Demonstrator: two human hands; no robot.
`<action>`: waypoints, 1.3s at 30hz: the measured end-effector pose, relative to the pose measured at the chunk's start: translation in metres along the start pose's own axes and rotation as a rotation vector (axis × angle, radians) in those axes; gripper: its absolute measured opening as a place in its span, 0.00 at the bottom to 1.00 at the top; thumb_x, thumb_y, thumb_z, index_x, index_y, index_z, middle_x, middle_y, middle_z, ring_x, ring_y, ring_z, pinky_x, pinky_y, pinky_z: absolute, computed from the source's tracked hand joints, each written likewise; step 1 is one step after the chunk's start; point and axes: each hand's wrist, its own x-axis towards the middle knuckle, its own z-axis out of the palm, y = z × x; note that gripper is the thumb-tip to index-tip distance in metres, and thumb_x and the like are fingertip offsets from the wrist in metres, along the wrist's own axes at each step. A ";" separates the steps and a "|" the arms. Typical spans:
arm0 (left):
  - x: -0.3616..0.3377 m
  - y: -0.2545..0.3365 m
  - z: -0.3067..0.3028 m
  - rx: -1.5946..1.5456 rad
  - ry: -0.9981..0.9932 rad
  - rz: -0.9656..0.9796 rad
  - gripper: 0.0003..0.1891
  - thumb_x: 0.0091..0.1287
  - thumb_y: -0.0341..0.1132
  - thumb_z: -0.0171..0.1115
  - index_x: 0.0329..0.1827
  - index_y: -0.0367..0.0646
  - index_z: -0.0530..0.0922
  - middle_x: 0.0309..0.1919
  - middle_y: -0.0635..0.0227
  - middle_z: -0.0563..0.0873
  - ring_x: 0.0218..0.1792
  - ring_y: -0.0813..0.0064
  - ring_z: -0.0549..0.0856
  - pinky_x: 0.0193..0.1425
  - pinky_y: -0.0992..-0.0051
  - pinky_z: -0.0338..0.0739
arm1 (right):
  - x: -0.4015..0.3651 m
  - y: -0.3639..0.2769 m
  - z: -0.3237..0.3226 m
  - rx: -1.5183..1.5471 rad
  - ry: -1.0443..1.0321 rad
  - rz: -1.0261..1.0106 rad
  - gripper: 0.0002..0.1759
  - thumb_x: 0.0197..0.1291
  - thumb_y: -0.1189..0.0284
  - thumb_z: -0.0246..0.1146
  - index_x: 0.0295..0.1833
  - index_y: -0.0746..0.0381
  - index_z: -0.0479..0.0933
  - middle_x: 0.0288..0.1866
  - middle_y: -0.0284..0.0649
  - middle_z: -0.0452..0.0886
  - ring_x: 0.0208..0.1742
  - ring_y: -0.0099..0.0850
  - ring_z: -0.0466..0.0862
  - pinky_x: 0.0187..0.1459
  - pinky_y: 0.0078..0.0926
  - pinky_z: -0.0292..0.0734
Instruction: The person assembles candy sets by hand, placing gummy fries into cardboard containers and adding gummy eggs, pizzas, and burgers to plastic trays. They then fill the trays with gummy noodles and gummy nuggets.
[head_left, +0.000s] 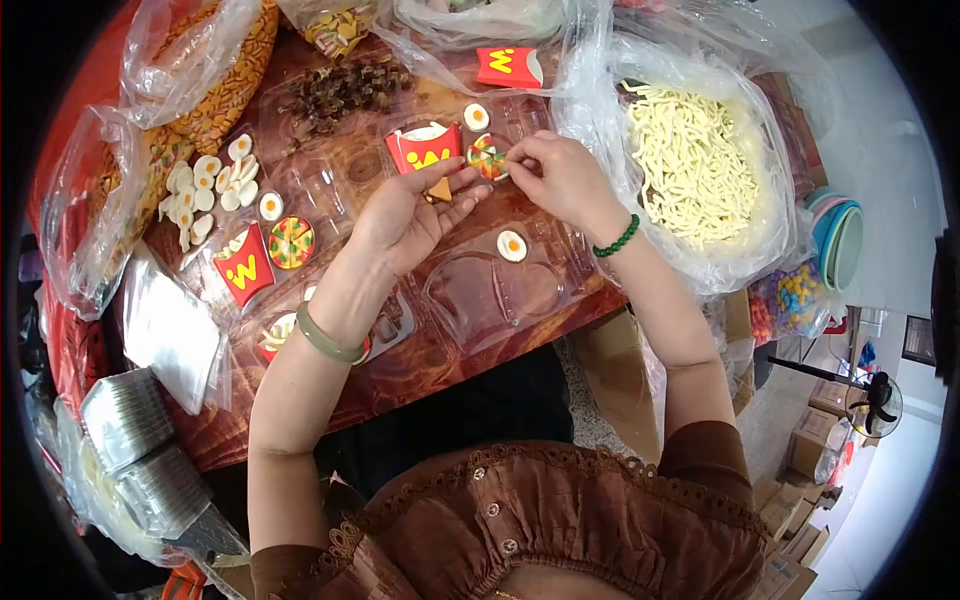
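Note:
My left hand (415, 215) is palm up with fingers stretched out, and a small orange-brown wedge-shaped piece (439, 189) rests on them. Thumb and fingers of my right hand (562, 178) are pinched together at the right edge of a round toy pizza (486, 157). What they pinch is too small to make out. Just beyond my left fingers lies a red toy fries box (424, 147) with a yellow mark. A toy fried egg (476, 117) sits above the pizza, and another toy egg (511, 246) lies below my right hand in a clear plastic tray (470, 310).
On the right, an open plastic bag holds pale toy fries (695, 165). Loose toy eggs (205, 180), a second pizza (291, 243) and another fries box (243, 268) lie left. Dark brown pieces (345, 92) are piled behind. Stacked clear trays (145, 440) stand lower left.

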 end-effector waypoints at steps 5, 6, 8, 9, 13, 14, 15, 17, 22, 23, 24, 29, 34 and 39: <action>-0.004 -0.001 0.004 0.061 -0.065 0.025 0.16 0.75 0.34 0.36 0.57 0.33 0.68 0.49 0.55 0.78 0.50 0.63 0.81 0.54 0.70 0.79 | 0.002 -0.023 -0.017 0.343 0.039 0.151 0.07 0.56 0.74 0.66 0.41 0.61 0.81 0.29 0.34 0.77 0.29 0.23 0.78 0.32 0.19 0.73; -0.004 -0.002 0.006 0.061 -0.064 0.023 0.16 0.75 0.34 0.36 0.57 0.33 0.68 0.49 0.55 0.78 0.50 0.63 0.81 0.54 0.70 0.79 | 0.003 -0.031 -0.019 0.344 0.038 0.153 0.07 0.56 0.74 0.66 0.41 0.61 0.81 0.29 0.34 0.77 0.29 0.23 0.78 0.32 0.19 0.73; -0.004 -0.006 0.012 0.059 -0.133 0.042 0.17 0.76 0.35 0.35 0.57 0.34 0.68 0.49 0.57 0.78 0.50 0.66 0.80 0.56 0.70 0.77 | 0.003 -0.043 -0.023 0.402 -0.034 -0.060 0.09 0.57 0.74 0.66 0.44 0.62 0.81 0.31 0.31 0.77 0.30 0.18 0.76 0.31 0.15 0.71; -0.005 -0.007 0.018 0.061 -0.137 0.042 0.17 0.76 0.35 0.35 0.57 0.34 0.68 0.49 0.57 0.78 0.50 0.66 0.80 0.56 0.70 0.77 | 0.006 -0.042 -0.018 0.455 -0.038 -0.145 0.08 0.57 0.75 0.66 0.42 0.64 0.79 0.34 0.31 0.78 0.32 0.15 0.75 0.31 0.13 0.69; -0.009 -0.003 0.022 0.104 -0.140 0.049 0.17 0.75 0.36 0.39 0.58 0.35 0.68 0.50 0.59 0.78 0.51 0.68 0.79 0.57 0.70 0.76 | 0.006 -0.038 -0.023 0.724 -0.089 0.170 0.05 0.56 0.78 0.67 0.38 0.64 0.78 0.33 0.29 0.79 0.31 0.14 0.75 0.31 0.12 0.71; -0.010 -0.001 0.020 0.150 -0.133 0.046 0.17 0.75 0.37 0.40 0.58 0.35 0.68 0.51 0.59 0.78 0.52 0.68 0.79 0.58 0.70 0.75 | 0.009 -0.028 -0.023 0.646 -0.022 0.226 0.05 0.56 0.79 0.67 0.37 0.63 0.77 0.32 0.28 0.79 0.31 0.14 0.75 0.32 0.12 0.72; -0.011 0.001 0.016 0.151 -0.133 0.045 0.17 0.75 0.37 0.40 0.58 0.35 0.68 0.51 0.59 0.78 0.52 0.68 0.79 0.58 0.70 0.75 | 0.013 -0.016 -0.021 0.588 0.055 0.210 0.07 0.55 0.75 0.68 0.37 0.64 0.78 0.29 0.30 0.80 0.28 0.17 0.77 0.31 0.15 0.74; -0.012 0.005 0.011 0.224 -0.073 0.083 0.21 0.75 0.37 0.39 0.64 0.32 0.64 0.56 0.54 0.75 0.56 0.62 0.78 0.61 0.69 0.75 | 0.022 -0.007 -0.020 0.421 0.051 0.200 0.09 0.54 0.72 0.69 0.36 0.65 0.78 0.28 0.33 0.81 0.27 0.19 0.78 0.30 0.17 0.74; -0.010 0.005 0.008 0.222 0.017 0.078 0.21 0.75 0.36 0.40 0.64 0.30 0.63 0.57 0.53 0.75 0.55 0.62 0.79 0.59 0.70 0.76 | 0.045 0.003 -0.008 0.192 -0.083 0.206 0.15 0.52 0.65 0.70 0.33 0.67 0.80 0.26 0.38 0.82 0.25 0.24 0.79 0.29 0.23 0.75; -0.008 0.005 0.007 0.211 0.046 0.076 0.20 0.75 0.36 0.41 0.63 0.30 0.63 0.56 0.53 0.76 0.55 0.62 0.79 0.58 0.70 0.76 | 0.050 0.005 -0.005 0.153 -0.126 0.195 0.16 0.50 0.63 0.71 0.31 0.66 0.80 0.25 0.41 0.82 0.26 0.29 0.81 0.31 0.26 0.76; -0.007 0.004 0.006 0.212 0.047 0.076 0.20 0.75 0.36 0.41 0.63 0.30 0.63 0.56 0.53 0.76 0.55 0.62 0.79 0.58 0.70 0.76 | 0.053 0.005 -0.004 0.114 -0.169 0.185 0.17 0.48 0.61 0.72 0.29 0.66 0.80 0.25 0.43 0.82 0.27 0.34 0.82 0.32 0.29 0.77; 0.000 0.004 -0.005 0.122 0.021 0.043 0.12 0.73 0.35 0.46 0.54 0.37 0.68 0.51 0.57 0.78 0.49 0.65 0.80 0.55 0.69 0.75 | 0.044 0.006 -0.005 0.257 -0.089 0.134 0.11 0.54 0.69 0.69 0.35 0.66 0.80 0.26 0.37 0.81 0.26 0.22 0.78 0.30 0.21 0.74; -0.001 0.003 -0.002 0.131 0.024 0.054 0.12 0.73 0.34 0.46 0.53 0.36 0.68 0.51 0.56 0.78 0.48 0.64 0.80 0.54 0.69 0.76 | 0.034 0.016 0.004 0.254 -0.083 0.054 0.07 0.56 0.74 0.67 0.38 0.65 0.80 0.29 0.35 0.80 0.27 0.21 0.76 0.30 0.18 0.72; 0.002 0.002 -0.007 0.118 0.023 0.052 0.12 0.73 0.34 0.46 0.54 0.37 0.68 0.51 0.56 0.78 0.49 0.64 0.80 0.55 0.68 0.75 | 0.027 0.014 0.006 0.239 -0.006 0.015 0.08 0.55 0.72 0.68 0.37 0.64 0.80 0.30 0.36 0.79 0.26 0.21 0.73 0.28 0.20 0.69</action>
